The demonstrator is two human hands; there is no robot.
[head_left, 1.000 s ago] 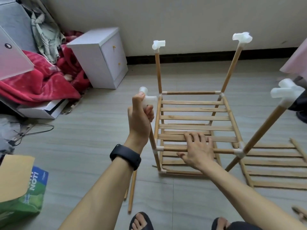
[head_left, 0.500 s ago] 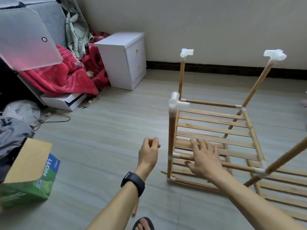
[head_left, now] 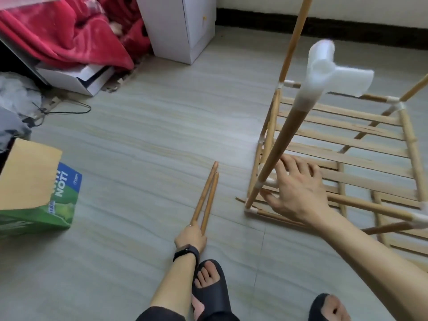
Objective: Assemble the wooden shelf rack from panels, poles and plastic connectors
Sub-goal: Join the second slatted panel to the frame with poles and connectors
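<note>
Now Fetching the Next Poles

Left hand (head_left: pixel 191 237) has dropped from the capped upright to the floor (head_left: pixel 139 135), fingers closed round the near ends of two loose poles (head_left: pixel 205 195), probably the next rails. Right hand (head_left: pixel 298 193), fingers spread flat, still steadies the rack (head_left: pixel 347 156) at its near-left corner. Connector (head_left: pixel 324 70) tops the leaning upright. Green box (head_left: pixel 34 193) and sandalled foot (head_left: pixel 208 281) lie close; neither blocks the lift.

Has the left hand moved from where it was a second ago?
Yes. The left hand left the rack's white connector and dropped to the floor, where it grips two loose poles.
</note>
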